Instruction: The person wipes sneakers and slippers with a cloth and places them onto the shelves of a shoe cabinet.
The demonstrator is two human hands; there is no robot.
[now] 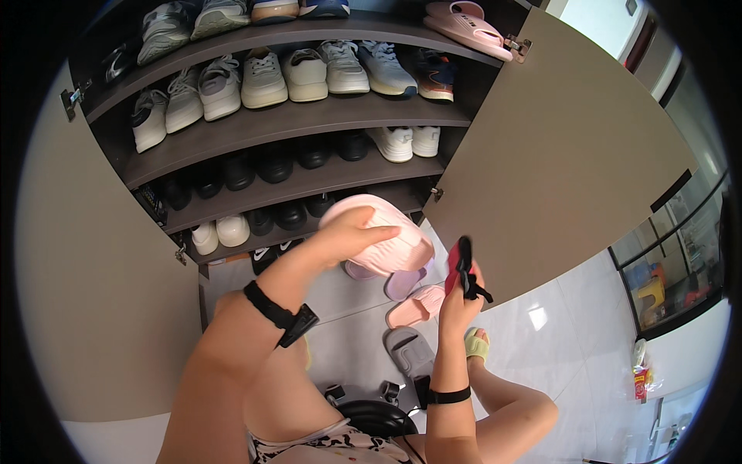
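My left hand (346, 235) grips a pale pink ribbed slipper (406, 248) in front of the lower shelves, with the thumb across its upper. To the right, my right hand (462, 307) is closed around a small red and black item (462, 264) with a dangling black strip; I cannot tell exactly what it is. Below the held slipper, a pink slipper (414, 307) and a purple slipper (404, 284) lie on the tiles. A grey slipper (410, 351) is nearer to me, left of my right forearm.
Before me stands a shoe cabinet (301, 129) with several shelves of shoes. Its left door (110, 261) and right door (568, 156) are swung out on both sides. Pink slippers (466, 26) rest on an upper shelf. A black round seat (377, 419) is beneath me.
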